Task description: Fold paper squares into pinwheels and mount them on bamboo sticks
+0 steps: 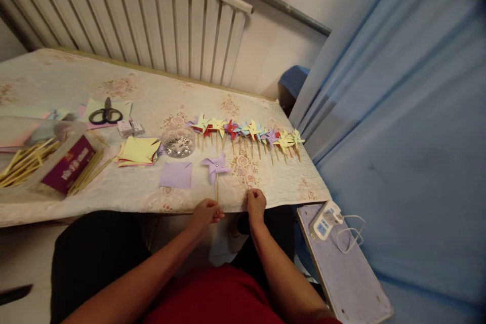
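Purple pinwheel (216,166) sits just beyond the left hand (207,212), blades away from the person, its stick running down into the fingers, which are pinched on the lower end. Right hand (256,205) is at the table edge to the right, fingers curled together; can't tell if anything is in them (too small).

Surface: table with a pale floral cloth (125,190), ribbed radiator (152,15) behind, blue curtain (398,111) hanging in folds at right. Low bench (357,283) beside it carries a white plug unit (324,220) with a cable.

Materials: row of pinwheels (252,130) in mixed colors on thin sticks; flat purple square (175,175) left of the held one; round clear dish (177,133) of small shiny bits; yellow-topped paper stack (138,150); black-handled scissors (107,113) on paper sheets; straight, wood-toned sticks (28,162) in clear plastic.
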### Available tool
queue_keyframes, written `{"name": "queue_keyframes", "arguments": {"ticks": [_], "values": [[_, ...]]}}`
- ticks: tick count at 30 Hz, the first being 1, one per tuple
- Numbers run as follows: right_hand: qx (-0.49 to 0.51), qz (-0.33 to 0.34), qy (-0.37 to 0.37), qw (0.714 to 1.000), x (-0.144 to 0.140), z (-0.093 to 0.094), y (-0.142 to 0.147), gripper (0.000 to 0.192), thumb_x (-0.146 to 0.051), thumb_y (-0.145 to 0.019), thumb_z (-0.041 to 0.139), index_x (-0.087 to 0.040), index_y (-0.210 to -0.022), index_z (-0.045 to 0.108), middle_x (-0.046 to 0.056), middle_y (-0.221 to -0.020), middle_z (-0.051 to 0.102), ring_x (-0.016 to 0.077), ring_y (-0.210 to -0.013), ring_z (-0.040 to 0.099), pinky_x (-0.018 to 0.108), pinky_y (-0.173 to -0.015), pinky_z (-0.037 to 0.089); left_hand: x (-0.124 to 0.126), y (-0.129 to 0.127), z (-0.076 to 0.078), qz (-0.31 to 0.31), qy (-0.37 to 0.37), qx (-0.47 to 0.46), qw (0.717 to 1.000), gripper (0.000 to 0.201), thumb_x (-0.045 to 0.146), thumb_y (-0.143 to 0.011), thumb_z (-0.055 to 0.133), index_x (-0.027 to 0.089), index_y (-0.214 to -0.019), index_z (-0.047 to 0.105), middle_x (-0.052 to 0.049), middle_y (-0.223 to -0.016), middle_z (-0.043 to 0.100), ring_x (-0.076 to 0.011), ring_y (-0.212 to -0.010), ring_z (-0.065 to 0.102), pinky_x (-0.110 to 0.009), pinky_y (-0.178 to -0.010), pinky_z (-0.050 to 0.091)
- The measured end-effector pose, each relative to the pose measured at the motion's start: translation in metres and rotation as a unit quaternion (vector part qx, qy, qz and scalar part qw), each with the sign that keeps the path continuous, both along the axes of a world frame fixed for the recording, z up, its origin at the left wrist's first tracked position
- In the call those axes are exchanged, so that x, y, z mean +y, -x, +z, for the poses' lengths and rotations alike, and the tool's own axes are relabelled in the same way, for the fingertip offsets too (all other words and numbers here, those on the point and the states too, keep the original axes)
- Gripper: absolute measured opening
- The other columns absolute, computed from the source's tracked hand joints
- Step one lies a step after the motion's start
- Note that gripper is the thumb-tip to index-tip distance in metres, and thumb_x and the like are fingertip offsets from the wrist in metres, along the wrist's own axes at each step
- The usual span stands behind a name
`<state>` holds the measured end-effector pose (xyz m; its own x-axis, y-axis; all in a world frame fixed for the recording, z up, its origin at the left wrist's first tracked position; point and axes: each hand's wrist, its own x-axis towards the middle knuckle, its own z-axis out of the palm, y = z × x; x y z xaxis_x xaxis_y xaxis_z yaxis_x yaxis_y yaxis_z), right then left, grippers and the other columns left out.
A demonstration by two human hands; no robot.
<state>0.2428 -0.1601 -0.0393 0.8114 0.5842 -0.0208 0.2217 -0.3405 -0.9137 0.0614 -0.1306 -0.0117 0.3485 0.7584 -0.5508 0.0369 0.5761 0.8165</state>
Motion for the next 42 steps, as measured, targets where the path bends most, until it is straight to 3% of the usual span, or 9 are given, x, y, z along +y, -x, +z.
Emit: {"name": "queue_keyframes", "arguments": {"ticks": [3, 10, 17, 20, 25, 31, 42], "values": [[-0.086, -0.001, 0.036, 0.996, 0.013, 0.0, 0.001, 0.018, -0.029, -0.078, 0.046, -0.021, -0.068, 0.06, 0.002, -0.068, 0.064, 0.0183, -0.069, 0.057, 0.028, -0.069, 0.042, 0.006, 0.012, -0.001, -0.014, -0.032, 0.002, 0.999, 0.015, 0.025, -0.064, 0.063, 0.019, -0.071, 0.051, -0.001, -0.066, 0.067, -0.016, -0.062, 0.067, -0.026, -0.061, 0.047], [-0.173, 0.055, 0.088, 0.979, 0.055, 0.004, 0.026, 0.02, -0.02, -0.082, 0.044, -0.021, -0.068, 0.059, 0.003, -0.071, 0.064, 0.018, -0.069, 0.055, 0.027, -0.068, 0.037, 0.033, 0.032, 0.004, -0.012, -0.1, 0.011, 0.995, 0.016, 0.03, -0.063, 0.063, 0.019, -0.069, 0.054, -0.001, -0.066, 0.066, -0.0164, -0.063, 0.066, -0.028, -0.063, 0.048], [-0.227, 0.198, 0.102, 0.948, 0.09, 0.007, 0.032, 0.022, -0.027, -0.087, 0.054, -0.02, -0.068, 0.063, 0.0, -0.069, 0.063, 0.0154, -0.069, 0.054, 0.025, -0.067, 0.037, 0.069, 0.038, 0.003, 0.004, -0.118, -0.006, 0.993, 0.024, 0.035, -0.061, 0.068, 0.018, -0.071, 0.055, 0.0, -0.065, 0.065, -0.0174, -0.065, 0.067, -0.028, -0.063, 0.048], [-0.279, 0.223, 0.083, 0.93, 0.105, 0.003, 0.02, 0.02, -0.018, -0.088, 0.05, -0.018, -0.077, 0.067, 0.003, -0.079, 0.068, 0.0154, -0.078, 0.057, 0.025, -0.076, 0.04, 0.085, 0.037, 0.002, -0.004, -0.128, -0.021, 0.991, 0.027, 0.038, -0.061, 0.069, 0.018, -0.071, 0.055, -0.001, -0.065, 0.065, -0.0178, -0.066, 0.067, -0.028, -0.064, 0.049], [-0.387, 0.239, 0.081, 0.887, 0.128, -0.002, 0.009, 0.029, -0.013, -0.093, 0.044, -0.015, -0.108, 0.068, 0.008, -0.103, 0.069, 0.0164, -0.099, 0.057, 0.026, -0.092, 0.04, 0.104, 0.039, 0.005, -0.011, -0.139, -0.035, 0.99, 0.029, 0.039, -0.062, 0.071, 0.018, -0.072, 0.054, -0.001, -0.066, 0.066, -0.0178, -0.067, 0.067, -0.029, -0.066, 0.05], [-0.466, 0.255, 0.201, 0.823, 0.148, 0.006, 0.016, 0.035, -0.026, -0.101, 0.038, -0.026, -0.128, 0.06, 0.007, -0.102, 0.065, 0.0186, -0.094, 0.055, 0.026, -0.081, 0.041, 0.111, 0.042, 0.006, -0.025, -0.152, -0.048, 0.987, 0.03, 0.042, -0.064, 0.071, 0.018, -0.071, 0.054, -0.002, -0.067, 0.066, -0.0185, -0.068, 0.067, -0.03, -0.068, 0.051], [-0.506, 0.267, 0.255, 0.78, 0.16, 0.012, 0.023, 0.04, -0.023, -0.099, 0.039, -0.033, -0.137, 0.051, 0.005, -0.101, 0.062, 0.0198, -0.092, 0.057, 0.028, -0.073, 0.041, 0.116, 0.047, 0.016, -0.031, -0.143, -0.063, 0.987, 0.029, 0.041, -0.062, 0.073, 0.018, -0.068, 0.055, -0.001, -0.064, 0.065, -0.0182, -0.066, 0.066, -0.03, -0.066, 0.05]]}}
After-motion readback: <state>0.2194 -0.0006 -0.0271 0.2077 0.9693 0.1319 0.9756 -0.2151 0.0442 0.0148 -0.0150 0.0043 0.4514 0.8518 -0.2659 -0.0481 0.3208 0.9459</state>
